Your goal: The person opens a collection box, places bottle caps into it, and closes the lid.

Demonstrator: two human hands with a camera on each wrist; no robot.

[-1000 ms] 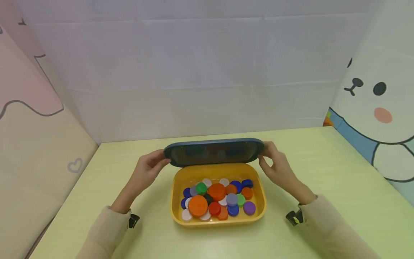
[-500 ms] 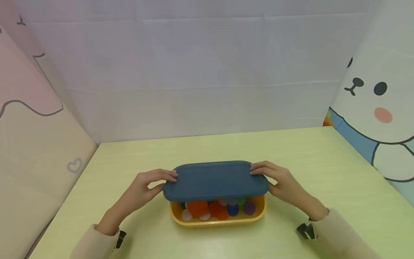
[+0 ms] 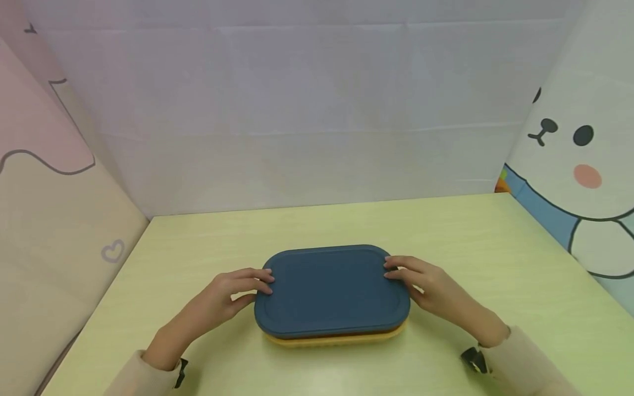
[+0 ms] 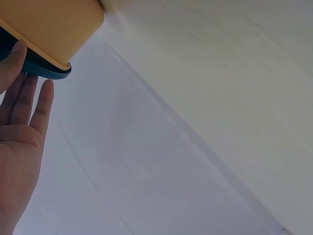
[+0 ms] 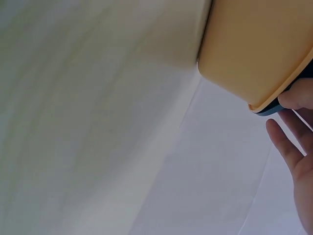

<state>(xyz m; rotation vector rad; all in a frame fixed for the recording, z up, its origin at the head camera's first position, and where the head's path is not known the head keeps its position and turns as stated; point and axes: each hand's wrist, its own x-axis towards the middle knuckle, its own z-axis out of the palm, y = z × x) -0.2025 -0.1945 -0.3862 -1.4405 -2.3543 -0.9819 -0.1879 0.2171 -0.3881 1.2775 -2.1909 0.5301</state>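
Note:
A dark blue lid (image 3: 332, 291) with rounded corners lies over the yellow container (image 3: 337, 341). At the front, a strip of the container's rim shows below the lid's edge, with a narrow gap between them. My left hand (image 3: 225, 294) grips the lid's left end, fingertips on top and thumb at its side. The right end is held the same way by my right hand (image 3: 431, 286). Both wrist views show a thumb at the lid's edge, beside the container's wall (image 4: 58, 24). The container's contents are hidden under the lid.
The container stands on a pale yellow-green table (image 3: 208, 236). A white cloth backdrop (image 3: 317, 110) hangs behind the table. Cartoon-printed panels (image 3: 569, 165) flank it on both sides.
The lid has swung down from a steep tilt behind the container to lie nearly flat over it, covering the coloured caps. Both hands have come down toward me with it.

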